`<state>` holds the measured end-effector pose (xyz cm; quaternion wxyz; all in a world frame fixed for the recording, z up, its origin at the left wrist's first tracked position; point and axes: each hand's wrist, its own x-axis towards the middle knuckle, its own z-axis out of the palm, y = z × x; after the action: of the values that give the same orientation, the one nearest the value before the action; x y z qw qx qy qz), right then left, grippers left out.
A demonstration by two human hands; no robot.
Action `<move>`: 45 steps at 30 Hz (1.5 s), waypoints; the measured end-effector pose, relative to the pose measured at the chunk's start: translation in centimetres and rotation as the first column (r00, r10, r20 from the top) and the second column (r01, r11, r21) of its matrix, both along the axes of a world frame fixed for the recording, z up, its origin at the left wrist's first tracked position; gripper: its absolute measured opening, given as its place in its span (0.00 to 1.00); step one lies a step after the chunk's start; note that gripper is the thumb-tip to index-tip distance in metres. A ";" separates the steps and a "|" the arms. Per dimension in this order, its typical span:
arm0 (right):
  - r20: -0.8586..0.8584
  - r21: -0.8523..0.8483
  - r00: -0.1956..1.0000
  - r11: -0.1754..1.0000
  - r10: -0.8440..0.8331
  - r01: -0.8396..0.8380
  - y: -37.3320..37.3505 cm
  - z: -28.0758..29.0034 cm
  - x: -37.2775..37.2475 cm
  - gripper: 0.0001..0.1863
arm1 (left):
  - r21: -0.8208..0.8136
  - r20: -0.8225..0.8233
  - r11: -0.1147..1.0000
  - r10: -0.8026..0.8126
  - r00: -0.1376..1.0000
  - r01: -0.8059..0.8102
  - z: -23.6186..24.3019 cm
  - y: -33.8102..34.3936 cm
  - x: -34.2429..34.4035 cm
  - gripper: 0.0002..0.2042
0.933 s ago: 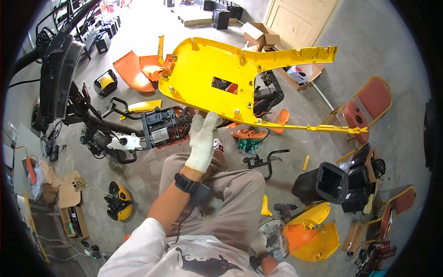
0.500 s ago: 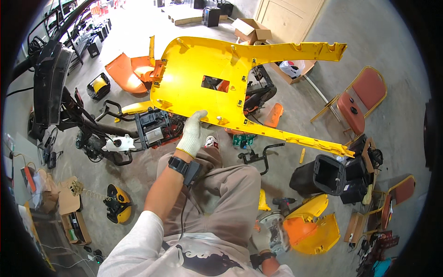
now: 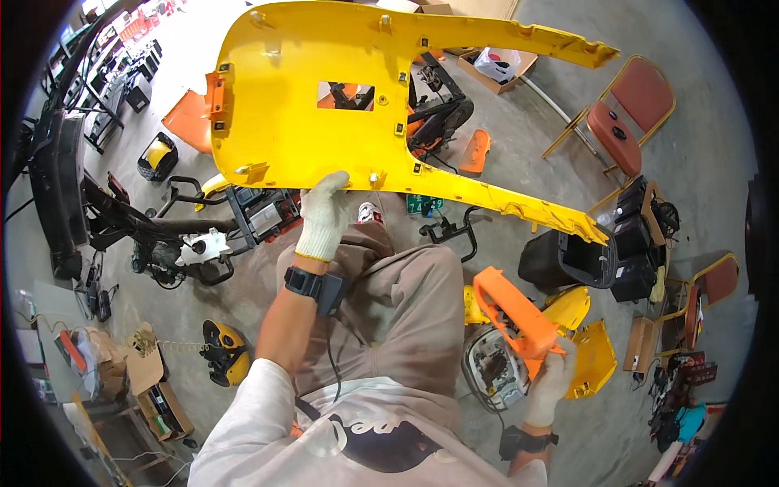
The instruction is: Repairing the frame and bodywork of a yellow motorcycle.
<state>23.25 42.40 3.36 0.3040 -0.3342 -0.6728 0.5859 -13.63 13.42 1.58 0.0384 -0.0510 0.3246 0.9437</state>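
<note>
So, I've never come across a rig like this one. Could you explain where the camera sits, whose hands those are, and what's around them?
There is no robot here: a person works with their own two hands, in pale gloves. The view comes from the left of two fisheye cameras worn on the head, looking down, so straight edges bend toward the rim.

The left hand grips the near edge of a large yellow panel with a rectangular opening. The right hand holds one end of a smaller orange part.

On the concrete floor around them are a black bin, a red chair and, to the left, a stripped vehicle frame. Another yellow piece lies near the right hand.
</note>
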 end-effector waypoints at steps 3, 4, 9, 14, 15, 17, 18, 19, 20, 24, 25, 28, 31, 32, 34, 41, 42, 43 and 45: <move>-0.210 -0.329 0.977 0.943 -0.034 -0.038 -1.9 5.3 -1.0 0.15 | 0.002 -0.009 0.998 -0.063 0.998 0.063 1.3 -1.0 1.5 0.18; -0.293 -0.355 0.947 0.905 0.130 -0.234 -1.0 5.4 -0.4 0.15 | -0.004 -0.032 0.999 -0.049 0.998 0.049 1.3 -1.1 1.9 0.17; -0.409 -0.577 0.911 0.789 -0.056 -0.210 -1.0 5.2 1.2 0.22 | -0.139 0.013 0.982 -0.125 0.992 0.126 0.4 -2.7 5.3 0.18; -0.527 -0.560 0.850 0.754 -0.005 -0.343 -1.9 6.5 0.4 0.26 | -0.119 0.024 0.984 -0.134 0.991 0.136 -0.5 -5.3 8.5 0.20; -0.539 -0.597 0.840 0.731 -0.061 -0.330 -2.2 6.7 0.1 0.25 | -0.137 0.046 0.983 -0.121 0.992 0.127 -0.7 -5.9 9.3 0.20; -0.625 -0.516 0.777 0.708 0.074 -0.483 -1.9 6.9 -0.8 0.25 | -0.116 0.087 0.987 -0.100 0.991 0.110 -0.5 -6.6 10.6 0.20; -0.695 -0.418 0.692 0.672 0.196 -0.611 -1.8 7.1 -1.2 0.25 | -0.059 0.140 0.992 -0.100 0.985 0.109 -0.6 -6.9 11.4 0.20; -0.700 -0.410 0.682 0.662 0.213 -0.628 -1.9 7.2 -1.7 0.25 | 0.003 0.192 0.994 -0.107 0.976 0.108 -0.4 -6.8 12.2 0.20; -0.725 -0.418 0.670 0.672 0.159 -0.611 -2.0 7.4 -2.3 0.25 | 0.043 0.152 0.995 -0.099 0.983 0.093 0.0 -6.5 13.5 0.19; -0.278 0.486 0.805 0.800 0.523 -0.352 -4.7 10.6 -6.1 0.20 | -0.017 0.186 0.993 -0.115 0.976 0.120 -2.7 -8.4 15.7 0.19; 0.015 0.889 0.972 0.442 0.236 -0.121 -6.1 11.1 -6.8 0.16 | -0.009 0.200 0.990 -0.139 0.970 0.144 -3.3 -8.2 16.1 0.19; -0.367 0.516 0.817 0.828 0.445 -0.220 -10.1 10.3 -10.5 0.13 | 0.008 0.217 0.987 -0.158 0.963 0.160 -3.3 -7.5 17.0 0.18; -0.023 0.901 0.649 0.297 0.760 -0.316 -11.7 9.5 -15.0 0.17 | 0.023 0.190 0.986 -0.165 0.968 0.163 -3.5 -7.7 17.3 0.19; -0.020 0.902 0.650 0.294 0.760 -0.316 -12.2 8.7 -16.1 0.17 | 0.045 0.186 0.981 -0.193 0.963 0.188 -4.0 -8.0 17.2 0.20; 0.105 0.931 0.645 0.154 0.757 -0.332 -13.3 6.5 -17.9 0.17 | 0.073 0.176 0.976 -0.213 0.961 0.203 -3.9 -8.1 16.9 0.20; 0.306 0.832 0.543 0.058 0.782 -0.552 -16.3 3.7 -19.5 0.18 | 0.056 0.173 0.978 -0.208 0.963 0.201 -3.2 -8.8 16.8 0.20; 0.306 0.830 0.540 0.058 0.784 -0.555 -16.4 4.1 -19.5 0.18 | 0.035 0.166 0.980 -0.197 0.966 0.193 -2.8 -8.6 17.0 0.20; 0.293 0.783 0.501 0.097 0.815 -0.615 -16.4 4.7 -19.5 0.17 | 0.014 0.159 0.982 -0.186 0.970 0.186 -2.6 -8.5 17.1 0.20; 0.276 0.729 0.465 0.132 0.841 -0.671 -15.8 4.9 -19.7 0.17 | 0.006 0.197 0.985 -0.170 0.966 0.172 -3.1 -8.5 17.1 0.20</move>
<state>3.60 26.57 8.25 0.1379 0.2790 -0.8867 0.3421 3.50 4.87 -1.50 0.1513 -0.1158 0.3278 0.9253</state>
